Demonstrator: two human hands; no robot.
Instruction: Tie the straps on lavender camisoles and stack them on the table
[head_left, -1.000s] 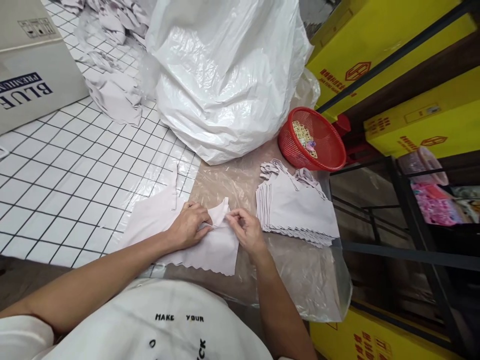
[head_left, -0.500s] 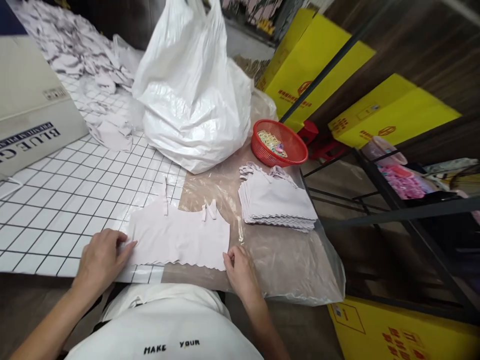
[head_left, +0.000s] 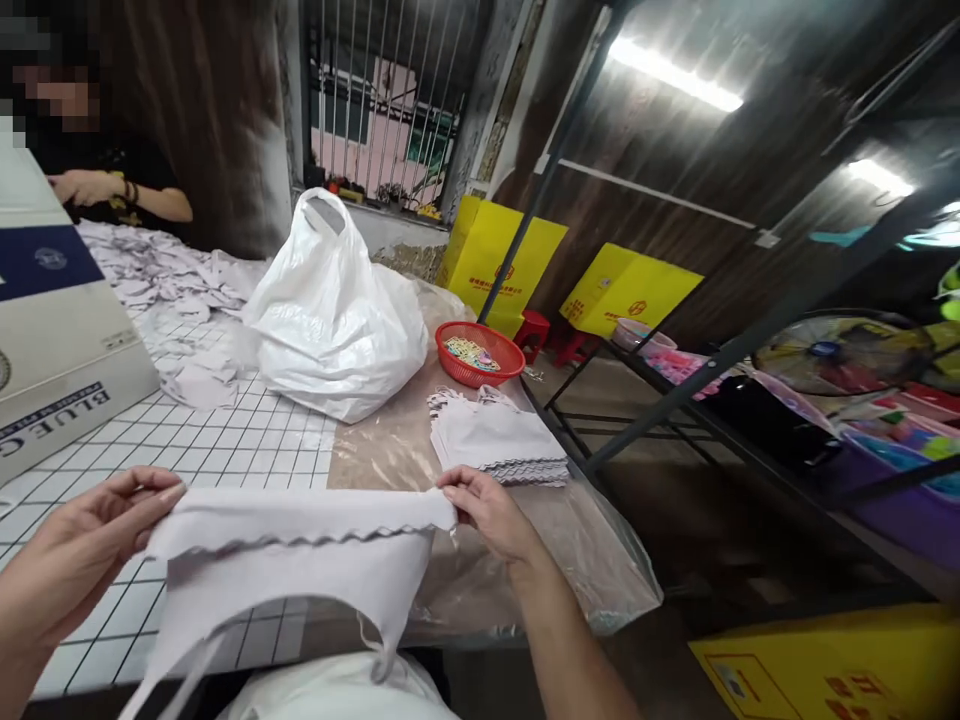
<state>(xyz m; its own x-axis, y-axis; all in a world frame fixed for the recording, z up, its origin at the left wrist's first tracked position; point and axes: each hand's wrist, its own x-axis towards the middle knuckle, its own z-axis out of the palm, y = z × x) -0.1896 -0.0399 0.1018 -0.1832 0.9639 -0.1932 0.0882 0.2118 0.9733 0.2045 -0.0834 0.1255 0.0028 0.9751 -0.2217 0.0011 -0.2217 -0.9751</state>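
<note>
Head view has both hands on one pale garment (head_left: 300, 575), stretched out between them over the near side of the surface (head_left: 225, 440). Left hand (head_left: 97, 545) has thumb and fingers pinching one end, right hand (head_left: 487, 510) is doing the same at the other, so it's a proper two-handed pinch. A scalloped edge (head_left: 300, 541) runs wavy across the cloth from hand to hand, and the straps (head_left: 193, 675) dangle down toward the person's white shirt (head_left: 337, 692). Can't really tell if any of it touches the surface. Just past the right hand sits a neat stack of similar pieces (head_left: 499, 430), with a red basket (head_left: 469, 375) right behind it. Big white plastic bag (head_left: 337, 330) next to that, then a loose pile of cloth (head_left: 161, 265) further back, by a cardboard box (head_left: 60, 340). Another person's hand (head_left: 82, 187) is over at the far left, near that pile.
</note>
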